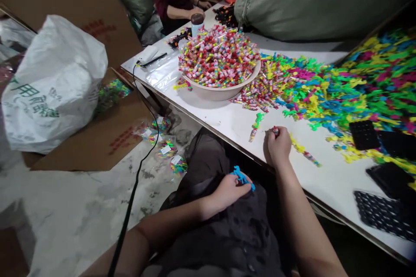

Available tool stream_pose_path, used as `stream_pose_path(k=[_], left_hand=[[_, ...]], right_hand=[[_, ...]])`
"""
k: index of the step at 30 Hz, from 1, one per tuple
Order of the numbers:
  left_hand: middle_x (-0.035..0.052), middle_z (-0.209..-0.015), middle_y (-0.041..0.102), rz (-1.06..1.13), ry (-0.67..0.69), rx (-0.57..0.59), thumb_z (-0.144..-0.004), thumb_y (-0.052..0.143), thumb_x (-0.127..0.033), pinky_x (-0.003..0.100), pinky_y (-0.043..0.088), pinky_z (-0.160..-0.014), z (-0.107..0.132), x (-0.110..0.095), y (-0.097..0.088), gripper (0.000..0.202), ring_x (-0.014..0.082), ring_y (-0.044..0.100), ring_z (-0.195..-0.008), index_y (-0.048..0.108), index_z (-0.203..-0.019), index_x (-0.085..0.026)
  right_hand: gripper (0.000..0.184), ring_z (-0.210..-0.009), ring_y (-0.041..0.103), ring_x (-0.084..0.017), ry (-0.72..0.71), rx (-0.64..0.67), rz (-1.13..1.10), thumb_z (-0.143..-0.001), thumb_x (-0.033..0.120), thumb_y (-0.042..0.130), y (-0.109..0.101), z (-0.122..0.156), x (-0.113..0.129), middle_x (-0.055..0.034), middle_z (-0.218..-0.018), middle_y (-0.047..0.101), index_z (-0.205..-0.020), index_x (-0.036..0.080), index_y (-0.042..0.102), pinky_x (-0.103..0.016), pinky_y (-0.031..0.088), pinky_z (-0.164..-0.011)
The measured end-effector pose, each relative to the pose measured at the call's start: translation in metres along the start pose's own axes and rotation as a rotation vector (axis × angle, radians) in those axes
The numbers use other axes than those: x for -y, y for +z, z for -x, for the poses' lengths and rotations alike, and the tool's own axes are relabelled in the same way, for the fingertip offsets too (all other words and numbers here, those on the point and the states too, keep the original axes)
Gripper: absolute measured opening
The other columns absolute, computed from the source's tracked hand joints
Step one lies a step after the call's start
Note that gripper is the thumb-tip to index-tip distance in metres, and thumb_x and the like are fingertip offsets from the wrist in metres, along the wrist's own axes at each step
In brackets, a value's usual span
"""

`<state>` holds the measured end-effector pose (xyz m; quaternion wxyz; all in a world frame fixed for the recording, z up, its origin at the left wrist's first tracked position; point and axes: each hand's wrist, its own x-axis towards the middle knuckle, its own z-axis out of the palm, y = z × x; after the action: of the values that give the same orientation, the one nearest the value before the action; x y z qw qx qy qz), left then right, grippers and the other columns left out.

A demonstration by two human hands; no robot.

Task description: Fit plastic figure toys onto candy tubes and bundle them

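My left hand (pixel 225 192) is over my lap, its fingers closed around a blue plastic toy figure (pixel 240 175). My right hand (pixel 280 147) rests at the table's near edge, closed on a small red-and-white wrapped candy tube (pixel 275 130) whose end pokes out above the fist. To its left on the table lies a green toy figure (pixel 259 118) joined to a candy tube. On the right side of that fist, a yellow toy figure (pixel 296 143) lies joined to another tube. Behind them a pale basin (pixel 214 92) is heaped with similar tubes.
A large pile of coloured toy figures (pixel 344 91) covers the table's right side, near black trays (pixel 386 212). A stuffed green sack (pixel 318 4) stands behind. A co-worker's arm (pixel 182 12) is across the table. Left are a cardboard box (pixel 94 138), white sack (pixel 55 82) and black cable (pixel 136 181).
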<state>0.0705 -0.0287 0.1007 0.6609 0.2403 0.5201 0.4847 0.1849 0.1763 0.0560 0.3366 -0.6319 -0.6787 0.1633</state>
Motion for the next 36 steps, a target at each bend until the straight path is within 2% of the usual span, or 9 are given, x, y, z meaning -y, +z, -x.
stream_pose_path(k=[3, 8, 10, 13, 16, 18, 22, 25, 36], left_hand=[[-0.0019, -0.066, 0.055, 0.014, 0.036, -0.049, -0.063, 0.067, -0.023, 0.025, 0.04, -0.069, -0.01, -0.014, -0.01, 0.015, 0.0101, 0.051, -0.065, 0.058, -0.072, -0.015], [-0.0015, -0.067, 0.058, 0.129, 0.137, -0.127, -0.063, 0.07, -0.03, 0.024, 0.041, -0.068, -0.021, -0.04, -0.025, 0.022, 0.0091, 0.052, -0.065, 0.06, -0.075, -0.014], [-0.0016, -0.068, 0.059, 0.187, 0.182, -0.193, -0.061, 0.071, -0.032, 0.023, 0.043, -0.067, -0.022, -0.05, -0.028, 0.025, 0.0088, 0.053, -0.065, 0.06, -0.076, -0.015], [-0.0021, -0.068, 0.059, 0.282, 0.191, -0.256, -0.057, 0.075, -0.034, 0.023, 0.046, -0.061, -0.022, -0.061, -0.032, 0.031, 0.0086, 0.054, -0.063, 0.059, -0.075, -0.015], [-0.0033, -0.065, 0.058, 0.34, 0.181, -0.232, -0.055, 0.077, -0.033, 0.022, 0.048, -0.058, -0.019, -0.066, -0.031, 0.033, 0.0081, 0.055, -0.06, 0.057, -0.074, -0.016], [-0.0036, -0.066, 0.058, 0.343, 0.196, -0.195, -0.056, 0.077, -0.032, 0.025, 0.051, -0.06, -0.016, -0.068, -0.027, 0.031, 0.0082, 0.056, -0.061, 0.056, -0.073, -0.016], [-0.0032, -0.073, 0.057, 0.312, 0.262, -0.141, -0.057, 0.077, -0.031, 0.029, 0.054, -0.067, -0.013, -0.068, -0.016, 0.029, 0.0089, 0.058, -0.066, 0.057, -0.072, -0.017], [-0.003, -0.074, 0.055, 0.268, 0.355, -0.13, -0.057, 0.077, -0.03, 0.028, 0.053, -0.07, -0.013, -0.068, -0.01, 0.028, 0.0086, 0.058, -0.068, 0.056, -0.07, -0.017], [-0.0018, -0.077, 0.053, 0.079, 0.588, -0.087, -0.063, 0.074, -0.027, 0.03, 0.051, -0.075, -0.004, -0.069, -0.004, 0.022, 0.0105, 0.057, -0.072, 0.055, -0.069, -0.018]], right_hand=[[0.026, -0.072, 0.049, -0.02, -0.002, -0.047, -0.01, -0.079, 0.035, 0.043, 0.0, -0.002, 0.001, -0.0066, -0.077, 0.057, -0.086, 0.014, 0.056, -0.033, 0.036, -0.067], [0.027, -0.065, 0.049, -0.017, 0.055, -0.266, -0.187, -0.08, 0.039, 0.046, -0.018, 0.019, 0.023, -0.0026, -0.073, 0.053, -0.094, 0.016, 0.052, -0.031, 0.038, -0.065], [0.029, -0.058, 0.046, -0.014, 0.074, -0.217, -0.378, -0.08, 0.039, 0.049, -0.029, 0.038, 0.038, 0.0012, -0.068, 0.049, -0.1, 0.018, 0.047, -0.028, 0.037, -0.058], [0.024, -0.058, 0.047, -0.012, 0.085, 0.003, -0.656, -0.079, 0.038, 0.053, -0.046, 0.072, 0.064, 0.0022, -0.068, 0.049, -0.095, 0.022, 0.047, -0.025, 0.038, -0.055], [0.023, -0.058, 0.051, -0.011, 0.163, 0.238, -0.832, -0.075, 0.034, 0.06, -0.059, 0.099, 0.083, 0.0041, -0.064, 0.052, -0.092, 0.023, 0.048, -0.024, 0.041, -0.056], [0.025, -0.052, 0.05, -0.01, 0.259, 0.306, -0.954, -0.074, 0.034, 0.063, -0.066, 0.111, 0.089, 0.0066, -0.058, 0.052, -0.091, 0.024, 0.047, -0.022, 0.041, -0.052], [0.026, -0.052, 0.054, -0.009, 0.455, 0.388, -1.102, -0.066, 0.033, 0.071, -0.074, 0.122, 0.091, 0.004, -0.063, 0.059, -0.081, 0.021, 0.054, -0.02, 0.042, -0.049], [0.027, -0.055, 0.057, -0.01, 0.531, 0.41, -1.217, -0.063, 0.033, 0.074, -0.078, 0.124, 0.092, 0.0019, -0.064, 0.063, -0.081, 0.02, 0.059, -0.022, 0.045, -0.052], [0.023, -0.058, 0.058, -0.011, 0.517, 0.357, -1.372, -0.064, 0.034, 0.074, -0.084, 0.133, 0.103, 0.0013, -0.067, 0.065, -0.077, 0.02, 0.06, -0.021, 0.04, -0.048]])
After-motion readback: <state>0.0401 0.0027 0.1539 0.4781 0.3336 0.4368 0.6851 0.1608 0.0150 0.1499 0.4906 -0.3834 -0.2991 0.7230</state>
